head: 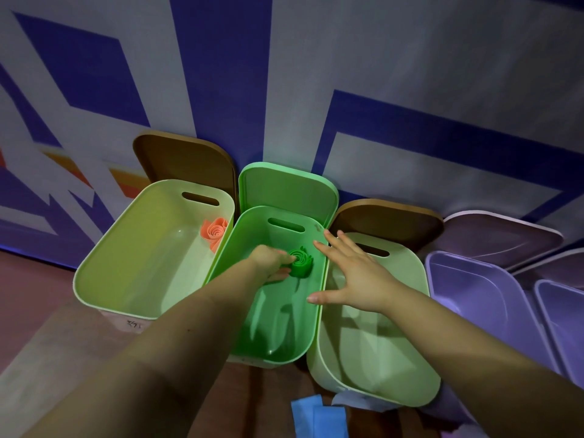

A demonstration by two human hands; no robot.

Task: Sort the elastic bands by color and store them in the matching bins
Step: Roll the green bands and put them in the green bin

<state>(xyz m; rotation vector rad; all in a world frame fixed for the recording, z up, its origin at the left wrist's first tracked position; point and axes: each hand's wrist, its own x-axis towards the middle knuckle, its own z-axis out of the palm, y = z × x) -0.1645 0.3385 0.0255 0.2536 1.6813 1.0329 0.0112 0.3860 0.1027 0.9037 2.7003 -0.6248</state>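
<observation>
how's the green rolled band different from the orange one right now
The green rolled band lies in the bright green middle bin; the orange rolled band lies in the pale green left bin. The left hand holds the green one; nothing touches the orange one, tucked in its bin's far corner. They differ in colour. Both are coiled into loose spirals.

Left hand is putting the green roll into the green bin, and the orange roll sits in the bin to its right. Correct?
Not quite. In the head view the orange roll sits in the bin left of the green bin. The left hand does hold the green roll inside it.
</observation>
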